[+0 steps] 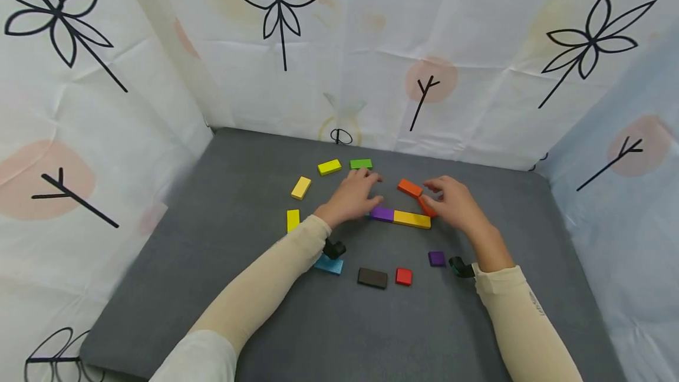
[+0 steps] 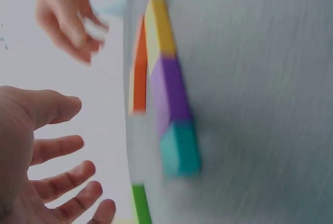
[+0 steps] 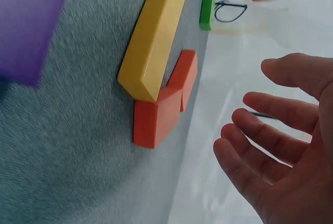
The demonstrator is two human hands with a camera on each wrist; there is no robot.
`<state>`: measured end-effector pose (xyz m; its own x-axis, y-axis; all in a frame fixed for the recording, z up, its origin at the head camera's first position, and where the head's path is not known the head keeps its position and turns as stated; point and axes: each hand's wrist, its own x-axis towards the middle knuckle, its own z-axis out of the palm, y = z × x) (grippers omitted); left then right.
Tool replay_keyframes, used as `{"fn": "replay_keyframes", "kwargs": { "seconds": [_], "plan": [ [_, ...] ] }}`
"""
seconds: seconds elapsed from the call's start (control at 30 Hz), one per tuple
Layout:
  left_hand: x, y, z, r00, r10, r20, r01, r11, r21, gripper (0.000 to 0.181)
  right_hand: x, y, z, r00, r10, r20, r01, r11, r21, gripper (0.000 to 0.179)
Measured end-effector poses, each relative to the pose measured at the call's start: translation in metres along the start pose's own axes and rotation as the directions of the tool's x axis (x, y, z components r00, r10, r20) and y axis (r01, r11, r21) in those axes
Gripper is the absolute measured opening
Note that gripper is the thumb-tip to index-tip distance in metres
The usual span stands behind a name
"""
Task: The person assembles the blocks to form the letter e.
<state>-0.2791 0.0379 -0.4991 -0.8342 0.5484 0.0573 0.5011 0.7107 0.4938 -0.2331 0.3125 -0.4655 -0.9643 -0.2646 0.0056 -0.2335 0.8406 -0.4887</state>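
Observation:
My left hand (image 1: 350, 196) hovers over the middle of the table with its fingers spread and nothing in them. Beneath it runs a row of blocks: teal (image 2: 182, 151), purple (image 1: 381, 214) and long golden yellow (image 1: 412, 220). To the right, my right hand (image 1: 453, 202) is raised with fingers loosely extended, also holding nothing. Two orange blocks, one farther back (image 1: 409, 188) and one nearer (image 1: 426, 207), lie angled end to end just left of it. The nearer one meets the golden block's end in the right wrist view. A green block (image 1: 361, 164) lies beyond my left fingertips.
Yellow blocks (image 1: 329, 167) curve along the left side. A light blue block (image 1: 329, 264) is partly behind my left forearm. Nearer lie a dark brown block (image 1: 372, 277), a red block (image 1: 404, 276) and a dark purple block (image 1: 437, 259). A patterned curtain (image 1: 371, 99) encloses the grey table (image 1: 339, 335).

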Motion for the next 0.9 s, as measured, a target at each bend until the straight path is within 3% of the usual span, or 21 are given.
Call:
{"fn": "replay_keyframes", "kwargs": {
  "seconds": [0.13, 0.4, 0.67, 0.9],
  "plan": [
    [0.018, -0.029, -0.018, 1.000, -0.002, -0.022, 0.001, 0.999, -0.037, 0.047, -0.009, -0.009, 0.008, 1.000, -0.019, 0.005, 0.019, 0.999, -0.037, 0.045],
    [0.052, -0.069, -0.036, 0.999, 0.037, 0.001, -0.037, 0.998, 0.057, 0.047, -0.019, -0.031, 0.029, 0.994, -0.097, 0.056, 0.104, 0.984, -0.147, 0.045],
    [0.065, -0.081, -0.031, 0.999, 0.034, 0.038, -0.036, 0.998, 0.047, 0.050, -0.023, -0.042, 0.042, 0.990, -0.116, 0.082, 0.129, 0.978, -0.165, 0.044],
    [0.077, -0.083, -0.020, 0.998, -0.025, 0.057, 0.020, 0.996, 0.084, 0.052, -0.028, -0.042, 0.048, 0.988, -0.091, 0.123, 0.112, 0.976, -0.184, 0.046]
  ]
}}
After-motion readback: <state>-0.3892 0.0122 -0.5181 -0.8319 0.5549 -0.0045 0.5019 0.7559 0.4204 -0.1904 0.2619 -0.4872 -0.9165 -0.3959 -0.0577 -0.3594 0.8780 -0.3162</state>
